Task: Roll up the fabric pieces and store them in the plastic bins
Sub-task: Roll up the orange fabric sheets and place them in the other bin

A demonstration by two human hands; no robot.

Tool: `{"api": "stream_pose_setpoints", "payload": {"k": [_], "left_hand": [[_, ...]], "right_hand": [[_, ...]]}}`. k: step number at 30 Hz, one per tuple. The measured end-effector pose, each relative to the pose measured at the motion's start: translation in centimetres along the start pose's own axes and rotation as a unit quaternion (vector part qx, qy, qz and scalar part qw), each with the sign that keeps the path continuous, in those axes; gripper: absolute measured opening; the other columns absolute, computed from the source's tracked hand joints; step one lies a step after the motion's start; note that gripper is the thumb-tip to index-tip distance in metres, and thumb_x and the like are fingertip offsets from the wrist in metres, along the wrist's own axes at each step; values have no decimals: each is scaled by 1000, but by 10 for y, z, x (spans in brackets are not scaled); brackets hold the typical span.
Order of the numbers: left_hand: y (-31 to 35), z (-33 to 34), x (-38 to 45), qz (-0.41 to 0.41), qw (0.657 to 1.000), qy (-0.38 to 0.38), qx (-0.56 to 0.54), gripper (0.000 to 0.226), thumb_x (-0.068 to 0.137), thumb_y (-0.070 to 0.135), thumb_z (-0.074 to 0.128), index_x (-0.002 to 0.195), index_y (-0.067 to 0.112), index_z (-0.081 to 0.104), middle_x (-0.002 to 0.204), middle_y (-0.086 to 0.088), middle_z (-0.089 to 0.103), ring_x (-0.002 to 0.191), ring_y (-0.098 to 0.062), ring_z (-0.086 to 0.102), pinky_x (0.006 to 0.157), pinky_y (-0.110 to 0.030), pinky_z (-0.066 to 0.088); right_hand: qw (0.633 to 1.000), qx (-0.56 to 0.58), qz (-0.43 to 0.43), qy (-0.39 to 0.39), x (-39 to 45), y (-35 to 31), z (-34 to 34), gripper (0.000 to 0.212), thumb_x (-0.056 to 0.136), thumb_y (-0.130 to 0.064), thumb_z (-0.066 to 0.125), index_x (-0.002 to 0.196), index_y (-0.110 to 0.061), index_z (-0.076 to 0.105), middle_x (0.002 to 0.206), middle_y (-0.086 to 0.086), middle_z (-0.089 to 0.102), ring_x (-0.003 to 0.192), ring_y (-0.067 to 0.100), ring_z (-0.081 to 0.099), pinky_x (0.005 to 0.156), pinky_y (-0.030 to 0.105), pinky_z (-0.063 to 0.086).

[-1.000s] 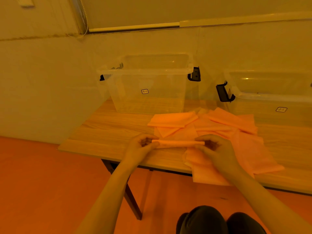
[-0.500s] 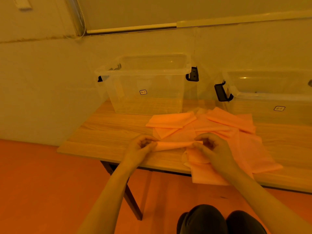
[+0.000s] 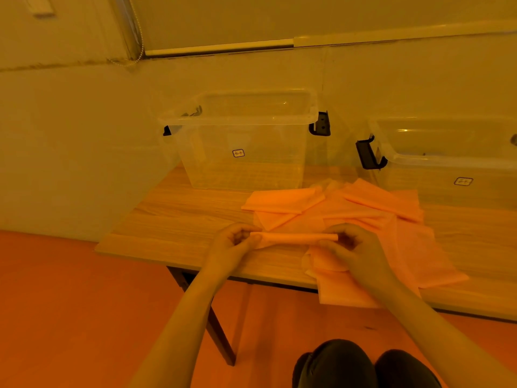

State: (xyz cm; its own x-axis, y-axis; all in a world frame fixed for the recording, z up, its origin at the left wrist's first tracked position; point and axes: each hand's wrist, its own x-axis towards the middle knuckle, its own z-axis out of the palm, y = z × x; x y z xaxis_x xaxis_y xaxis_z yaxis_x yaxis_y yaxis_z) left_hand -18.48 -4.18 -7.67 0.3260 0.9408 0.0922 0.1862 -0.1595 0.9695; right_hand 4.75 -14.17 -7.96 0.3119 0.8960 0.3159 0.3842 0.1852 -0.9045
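Note:
A thin orange fabric roll (image 3: pixel 293 237) lies crosswise near the table's front edge. My left hand (image 3: pixel 233 242) pinches its left end and my right hand (image 3: pixel 349 245) grips its right end. Behind and to the right spreads a pile of flat orange fabric pieces (image 3: pixel 363 211), partly hanging over the front edge. A clear plastic bin (image 3: pixel 243 141) stands at the back, with nothing visible inside. A second clear bin (image 3: pixel 447 161) stands at the back right, cut off by the frame.
The wooden table (image 3: pixel 173 219) stands against a pale wall, its left end close to my left hand. Black latches (image 3: pixel 320 124) stick out from the bins' sides. My knees (image 3: pixel 363 365) show below the table edge, over an orange floor.
Both hands stay on the ends of the roll, which looks slightly tighter and straighter. The view has shifted a little; nothing else moved.

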Motion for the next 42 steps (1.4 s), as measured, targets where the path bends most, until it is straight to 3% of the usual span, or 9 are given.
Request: {"api": "stream_pose_setpoints", "payload": {"k": [6, 11, 16, 19, 27, 29, 32, 37, 42], "left_hand": [[-2, 0, 2, 3, 999, 5, 31, 14, 87, 20, 66, 80, 31, 68, 69, 11, 63, 65, -2, 57, 62, -19, 43], [-1, -1, 0, -5, 1000, -16, 10, 15, 80, 13, 74, 89, 24, 70, 94, 8, 69, 85, -4, 64, 69, -20, 52], [-2, -2, 0, 2, 1000, -10, 6, 14, 80, 14, 73, 89, 24, 69, 87, 7, 69, 80, -7, 65, 64, -16, 50], [-1, 0, -1, 0, 1000, -9, -3, 13, 84, 13, 70, 90, 24, 68, 80, 8, 69, 70, 1, 63, 58, -13, 47], [-5, -3, 1, -6, 999, -22, 28, 16, 77, 20, 77, 87, 31, 71, 91, 6, 70, 85, -11, 64, 72, -25, 52], [-5, -2, 0, -6, 999, -20, 35, 11, 80, 25, 75, 83, 35, 72, 89, 6, 69, 86, -14, 64, 74, -30, 52], [-4, -2, 0, -12, 998, -14, 53, 11, 83, 29, 70, 77, 39, 70, 81, 8, 65, 78, -12, 59, 67, -26, 47], [-3, -3, -2, -1, 999, -31, 25, 19, 80, 21, 74, 90, 37, 71, 98, 12, 68, 92, -10, 63, 80, -29, 52], [-5, -3, 0, -1, 999, -24, 33, 13, 80, 24, 74, 86, 35, 72, 92, 7, 70, 90, -16, 65, 79, -37, 54]], "right_hand": [[1000, 2, -6, 17, 0, -1, 0, 19, 78, -10, 74, 88, -24, 68, 91, -11, 65, 84, -6, 59, 74, 11, 48], [999, 17, 12, 26, 0, 1, 0, 14, 77, -10, 76, 87, -17, 70, 87, -8, 67, 78, -2, 61, 68, 13, 49], [999, 20, 21, 21, 0, 4, -1, 23, 76, -8, 76, 95, -21, 70, 93, -6, 67, 81, -1, 61, 71, 15, 51], [1000, 12, 15, 4, 0, 6, -1, 28, 77, -5, 75, 100, -19, 69, 101, -9, 67, 90, 0, 61, 79, 16, 51], [1000, 19, 7, 16, 2, 8, -1, 15, 78, -9, 74, 92, -13, 71, 93, -2, 69, 87, 8, 63, 78, 25, 52], [1000, 17, 7, 16, 1, 7, -1, 20, 79, -11, 73, 98, -18, 70, 98, -7, 68, 90, 4, 62, 79, 23, 53], [1000, 6, 3, 16, 0, 6, -2, 23, 82, -16, 71, 104, -23, 69, 100, -8, 66, 90, 4, 61, 76, 21, 52], [1000, 11, 4, 12, 0, 1, 0, 11, 83, -14, 70, 86, -25, 70, 83, -7, 67, 74, -1, 59, 65, 12, 45], [1000, -2, -6, 9, 1, 1, 0, 15, 82, -13, 71, 84, -28, 70, 90, -13, 68, 85, -5, 61, 73, 8, 45]]}}
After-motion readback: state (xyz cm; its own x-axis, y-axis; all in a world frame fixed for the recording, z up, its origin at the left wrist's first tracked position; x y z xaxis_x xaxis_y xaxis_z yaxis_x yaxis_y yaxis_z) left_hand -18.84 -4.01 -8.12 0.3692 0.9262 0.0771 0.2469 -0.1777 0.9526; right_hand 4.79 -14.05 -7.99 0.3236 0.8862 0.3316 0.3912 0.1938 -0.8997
